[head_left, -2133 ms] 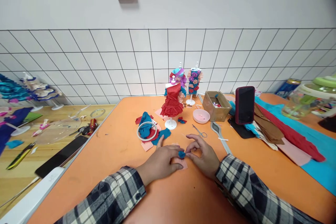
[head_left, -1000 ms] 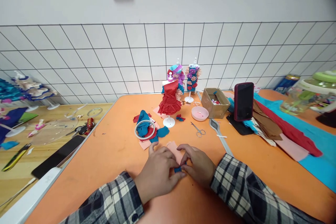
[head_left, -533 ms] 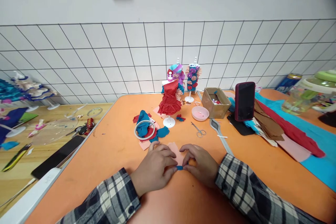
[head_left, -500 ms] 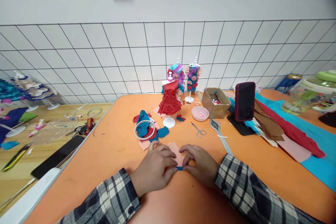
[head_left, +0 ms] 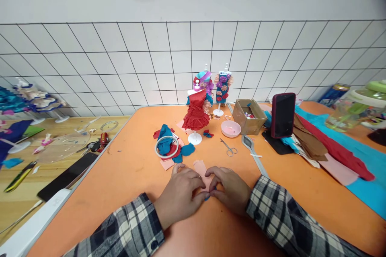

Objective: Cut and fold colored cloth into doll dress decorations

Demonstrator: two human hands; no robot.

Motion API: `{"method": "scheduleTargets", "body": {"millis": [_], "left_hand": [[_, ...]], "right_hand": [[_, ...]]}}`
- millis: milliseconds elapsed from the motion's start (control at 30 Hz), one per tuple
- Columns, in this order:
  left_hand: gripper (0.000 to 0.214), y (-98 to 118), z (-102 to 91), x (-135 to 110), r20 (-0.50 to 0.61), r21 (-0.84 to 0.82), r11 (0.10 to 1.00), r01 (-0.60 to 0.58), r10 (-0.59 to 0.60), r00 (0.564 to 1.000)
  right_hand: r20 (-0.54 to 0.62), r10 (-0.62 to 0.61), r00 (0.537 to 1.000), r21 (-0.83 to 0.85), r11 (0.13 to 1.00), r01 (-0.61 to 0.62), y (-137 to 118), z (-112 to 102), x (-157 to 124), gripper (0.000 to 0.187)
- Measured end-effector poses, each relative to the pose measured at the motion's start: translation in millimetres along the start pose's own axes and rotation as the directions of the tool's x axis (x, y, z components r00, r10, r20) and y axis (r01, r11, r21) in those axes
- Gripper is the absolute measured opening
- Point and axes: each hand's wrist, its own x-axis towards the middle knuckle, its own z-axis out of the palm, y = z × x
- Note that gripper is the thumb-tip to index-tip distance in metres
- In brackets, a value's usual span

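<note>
My left hand [head_left: 181, 196] and my right hand [head_left: 229, 189] meet fingertip to fingertip low on the orange table [head_left: 126, 176]. Both are closed, pinching a tiny blue paper piece [head_left: 207, 197] between them. A pink paper scrap [head_left: 201, 170] lies flat just beyond my fingers, partly under them. Both sleeves are plaid.
Farther back stand a red paper dress on a white stand [head_left: 196, 113], two decorated mannequins [head_left: 222, 88], a tape ring on blue and red scraps [head_left: 166, 146], scissors [head_left: 229, 148], a pink dish [head_left: 230, 128], a cardboard box [head_left: 249, 116] and an upright phone [head_left: 282, 115]. Coloured paper sheets [head_left: 337, 152] lie at right.
My hands drew back toward me off the pink scrap and stayed pinched on the blue piece, turning it slightly. The view tilted down a little.
</note>
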Motion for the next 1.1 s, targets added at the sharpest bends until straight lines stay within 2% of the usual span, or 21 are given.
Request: {"method": "scheduleTargets", "body": {"millis": [133,367,600,767,867,967,1100], "left_hand": [[0.013,3.7,2.7,0.1,0.023,0.023,0.999,-0.023,0.022,0.999],[0.013,6.7,1.1,-0.3,-0.013,0.049,0.999,-0.011,0.012,1.000],[0.012,1.8,7.1,-0.9,-0.010,0.036,0.999,-0.006,0.007,1.000],[0.013,-0.2,14.5,-1.2,-0.031,0.042,0.999,0.014,-0.013,0.999],[0.015,0.3,15.0,-1.5,-0.058,0.104,0.994,-0.028,0.034,0.998],[0.017,0.3,13.5,-1.3,-0.090,0.178,0.980,-0.085,0.102,0.991],[0.018,-1.4,12.3,-0.7,-0.076,0.186,0.976,-0.110,0.126,0.989]], "right_hand": [[-0.008,-0.001,1.000,0.020,1.000,0.001,-1.6,2.9,-1.7,0.046],[-0.085,0.040,0.996,0.017,0.999,-0.039,-6.9,8.1,-5.3,0.054],[-0.076,0.122,0.990,0.061,0.991,-0.117,-6.4,6.8,-2.1,0.048],[-0.073,0.143,0.987,0.023,0.990,-0.142,-8.6,6.3,-2.2,0.044],[-0.078,0.153,0.985,-0.014,0.988,-0.155,-10.4,6.2,-3.3,0.042],[-0.089,0.124,0.988,-0.057,0.990,-0.129,-11.1,6.1,-4.4,0.038],[-0.089,0.033,0.996,-0.073,0.997,-0.039,-10.2,5.4,-5.0,0.033]]}}
